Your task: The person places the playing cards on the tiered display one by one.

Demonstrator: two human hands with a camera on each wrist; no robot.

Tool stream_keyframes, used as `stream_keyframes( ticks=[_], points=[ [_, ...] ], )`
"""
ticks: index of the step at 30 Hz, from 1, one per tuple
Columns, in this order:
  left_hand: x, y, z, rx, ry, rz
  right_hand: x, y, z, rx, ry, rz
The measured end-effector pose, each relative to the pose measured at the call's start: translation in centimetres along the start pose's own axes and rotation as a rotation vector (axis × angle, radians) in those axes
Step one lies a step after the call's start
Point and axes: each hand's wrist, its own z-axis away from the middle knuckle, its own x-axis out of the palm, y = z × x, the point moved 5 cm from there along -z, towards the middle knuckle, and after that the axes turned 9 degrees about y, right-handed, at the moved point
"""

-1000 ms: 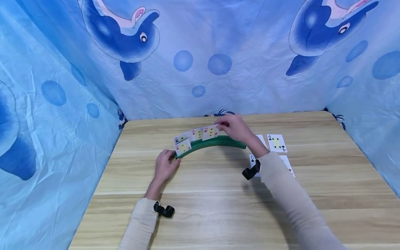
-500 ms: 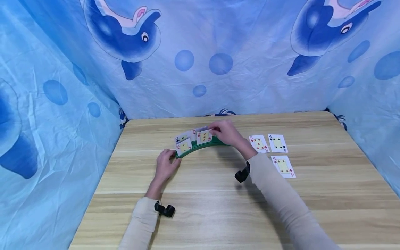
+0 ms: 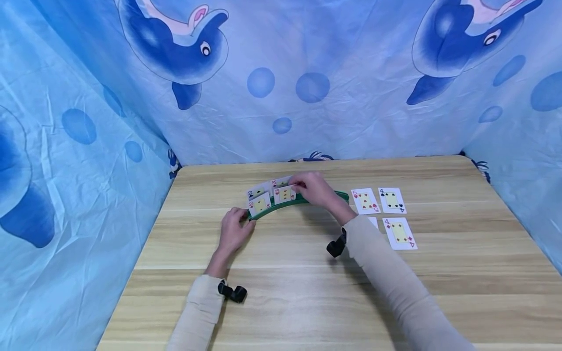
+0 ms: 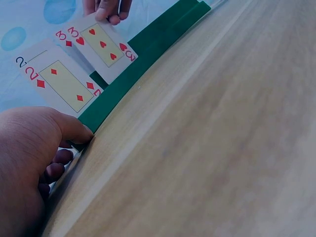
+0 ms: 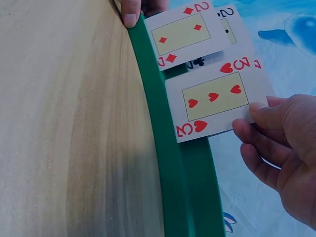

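A green curved card holder (image 5: 202, 187) stands on the table with playing cards upright in it. My left hand (image 3: 233, 231) grips its left end, thumb (image 4: 79, 129) in front. Between thumb and fingers, my right hand (image 3: 313, 189) pinches the three of hearts (image 5: 213, 96) by its upper edge. This card's lower edge meets the holder's front row, just right of the two of diamonds (image 4: 61, 84). Behind them in the back row stand a black two (image 3: 259, 190), its suit looking like clubs, and a three of diamonds (image 3: 281, 182), mostly covered.
Right of the holder, a five of hearts (image 3: 365, 201), four of spades (image 3: 392, 201) and four of diamonds (image 3: 400, 234) lie face up. Another card (image 3: 373, 221) is mostly hidden by my right sleeve. A blue dolphin-print curtain (image 3: 281, 97) rises behind the wooden table (image 3: 281, 302).
My right hand has moved left and slightly down with the three of hearts, bringing it to the front row beside the two of diamonds. The left hand has stayed at the holder's end.
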Motion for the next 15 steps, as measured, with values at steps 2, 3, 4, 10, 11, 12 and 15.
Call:
stream_keyframes(
  ticks=[2,3,4,10,11,12,15],
  points=[
    [0.05,-0.01,-0.02,0.002,-0.001,-0.001,0.17,0.11,-0.02,-0.005,-0.003,0.0],
    [0.07,-0.01,-0.03,0.002,-0.001,-0.002,0.26,0.16,-0.03,-0.006,-0.006,-0.001],
    [0.08,-0.02,-0.04,0.003,-0.001,-0.002,0.34,0.2,-0.03,-0.007,-0.01,-0.001],
    [0.07,-0.09,-0.09,-0.002,0.002,-0.002,0.75,0.45,0.05,0.01,-0.041,-0.009],
    [0.08,-0.11,-0.1,-0.002,0.002,-0.002,0.76,0.48,0.08,0.016,-0.044,-0.014],
    [0.07,-0.11,-0.1,-0.003,0.001,-0.002,0.74,0.48,0.12,0.024,-0.047,-0.02],
    [0.04,-0.09,-0.06,-0.001,0.0,-0.003,0.49,0.56,0.31,0.049,-0.055,-0.035]
  ],
)
